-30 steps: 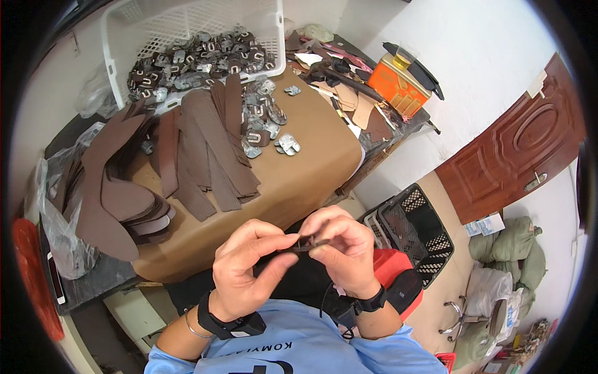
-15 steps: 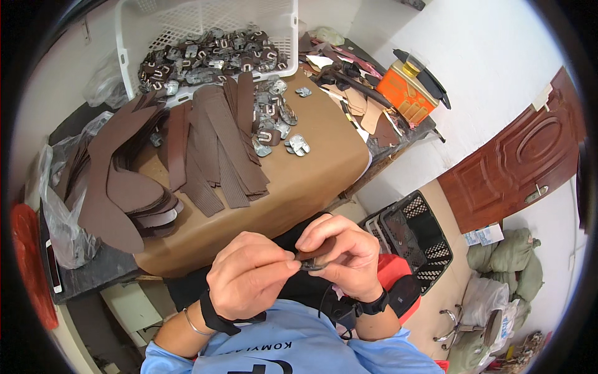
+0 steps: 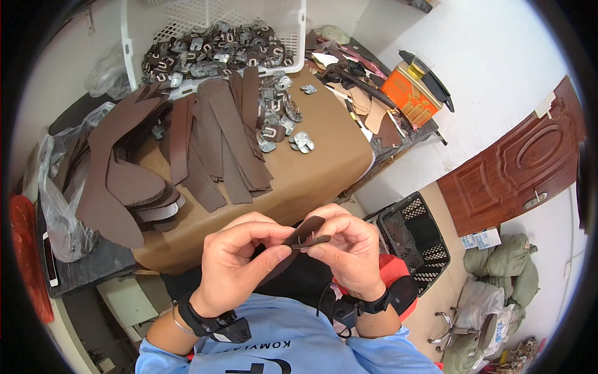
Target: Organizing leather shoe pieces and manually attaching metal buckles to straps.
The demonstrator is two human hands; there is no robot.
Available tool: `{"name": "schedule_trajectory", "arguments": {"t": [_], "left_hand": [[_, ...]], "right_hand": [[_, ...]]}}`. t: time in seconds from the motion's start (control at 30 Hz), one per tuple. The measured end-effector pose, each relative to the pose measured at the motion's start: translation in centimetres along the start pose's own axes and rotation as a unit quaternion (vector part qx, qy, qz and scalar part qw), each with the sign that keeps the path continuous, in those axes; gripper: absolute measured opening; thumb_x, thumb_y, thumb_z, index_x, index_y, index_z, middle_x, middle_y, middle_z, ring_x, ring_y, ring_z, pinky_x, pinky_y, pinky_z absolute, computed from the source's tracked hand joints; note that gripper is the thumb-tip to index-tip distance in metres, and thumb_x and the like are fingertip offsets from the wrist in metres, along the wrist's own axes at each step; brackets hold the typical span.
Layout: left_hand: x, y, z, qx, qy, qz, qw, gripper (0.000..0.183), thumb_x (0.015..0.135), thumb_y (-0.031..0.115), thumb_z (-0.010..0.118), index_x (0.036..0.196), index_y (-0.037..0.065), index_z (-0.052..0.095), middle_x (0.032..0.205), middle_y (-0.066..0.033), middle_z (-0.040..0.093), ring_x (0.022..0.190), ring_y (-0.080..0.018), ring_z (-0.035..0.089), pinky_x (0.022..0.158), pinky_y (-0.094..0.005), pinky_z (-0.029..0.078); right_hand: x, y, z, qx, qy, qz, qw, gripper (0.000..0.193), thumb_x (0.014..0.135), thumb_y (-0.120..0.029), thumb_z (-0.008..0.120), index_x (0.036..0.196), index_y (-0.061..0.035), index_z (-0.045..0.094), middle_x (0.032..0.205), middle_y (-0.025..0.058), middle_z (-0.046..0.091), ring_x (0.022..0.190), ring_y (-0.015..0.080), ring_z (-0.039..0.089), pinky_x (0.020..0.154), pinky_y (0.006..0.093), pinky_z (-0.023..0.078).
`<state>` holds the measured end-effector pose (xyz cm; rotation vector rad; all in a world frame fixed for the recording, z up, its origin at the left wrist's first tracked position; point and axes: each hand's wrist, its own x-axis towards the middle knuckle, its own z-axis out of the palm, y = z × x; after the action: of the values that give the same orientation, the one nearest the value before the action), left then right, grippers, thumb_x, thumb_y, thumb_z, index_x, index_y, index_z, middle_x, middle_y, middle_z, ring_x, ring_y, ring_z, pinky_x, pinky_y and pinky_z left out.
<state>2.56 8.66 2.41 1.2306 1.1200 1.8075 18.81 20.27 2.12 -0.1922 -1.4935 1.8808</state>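
Observation:
In front of my chest, my left hand (image 3: 232, 265) pinches a dark brown leather piece (image 3: 309, 228) between thumb and fingertips. My right hand (image 3: 350, 254) closes on its other side, thumb below and fingers above. A narrow dark end juts between the fingertips, with small pale slots or prongs near it. Whether this is one folded piece or two pieces pressed together, I cannot tell. Beyond my hands, brown ribbed strips (image 3: 227, 146) and a stack of curved brown leather pieces (image 3: 106, 181) lie on the table. Loose silvery metal clips (image 3: 303, 143) sit beside the strips.
A white plastic basket (image 3: 129, 62) full of metal clips with brown leather stands at the back of the brown-covered table (image 3: 330, 165). An orange box (image 3: 408, 92) and scraps are at the far right. A black crate (image 3: 434, 249) stands on the floor.
My left fingers have opened out from a bunched grip into a thumb-and-finger pinch. The brown piece is turned up and more of it shows between my hands. The view has shifted slightly.

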Motion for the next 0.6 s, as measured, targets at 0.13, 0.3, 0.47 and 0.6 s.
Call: {"name": "schedule_trajectory", "arguments": {"t": [0.13,0.3,0.47,0.6], "left_hand": [[0.1,0.0,-0.3,-0.152,0.007,-0.092,0.984,0.024,0.089,-0.008,0.065,0.112,-0.006,0.067,0.101,-0.0088,0.065,0.090,-0.0130,0.062,0.080,-0.0265,0.050],[-0.1,0.2,-0.8,-0.265,0.030,-0.185,0.946,0.022,0.092,-0.004,0.063,0.114,-0.005,0.066,0.105,-0.0086,0.067,0.094,-0.0124,0.063,0.086,-0.0266,0.051],[-0.3,0.2,-1.5,-0.290,0.039,-0.194,0.936,0.024,0.095,0.000,0.061,0.118,-0.004,0.064,0.110,-0.0113,0.070,0.100,-0.0143,0.065,0.090,-0.0282,0.052],[-0.1,0.8,-1.9,-0.289,0.052,-0.192,0.936,0.024,0.094,0.000,0.061,0.118,-0.004,0.064,0.111,-0.0118,0.069,0.100,-0.0154,0.066,0.091,-0.0292,0.053]], "right_hand": [[0.6,0.6,0.3,0.028,-0.009,0.001,1.000,0.018,0.084,0.013,0.069,0.100,0.0051,0.064,0.117,0.0122,0.058,0.104,0.0170,0.060,0.093,0.0311,0.049],[1.1,0.7,0.3,0.038,-0.019,0.015,0.999,0.018,0.086,0.010,0.068,0.102,0.0034,0.064,0.119,0.0114,0.057,0.106,0.0170,0.060,0.095,0.0317,0.049],[1.9,0.6,0.9,0.078,-0.037,0.037,0.996,0.016,0.088,0.008,0.067,0.102,0.0027,0.064,0.120,0.0110,0.057,0.109,0.0170,0.059,0.098,0.0326,0.047],[2.6,0.2,1.5,0.087,-0.040,0.059,0.994,0.014,0.089,0.005,0.068,0.102,0.0028,0.064,0.120,0.0103,0.057,0.108,0.0167,0.059,0.097,0.0321,0.047]]}}
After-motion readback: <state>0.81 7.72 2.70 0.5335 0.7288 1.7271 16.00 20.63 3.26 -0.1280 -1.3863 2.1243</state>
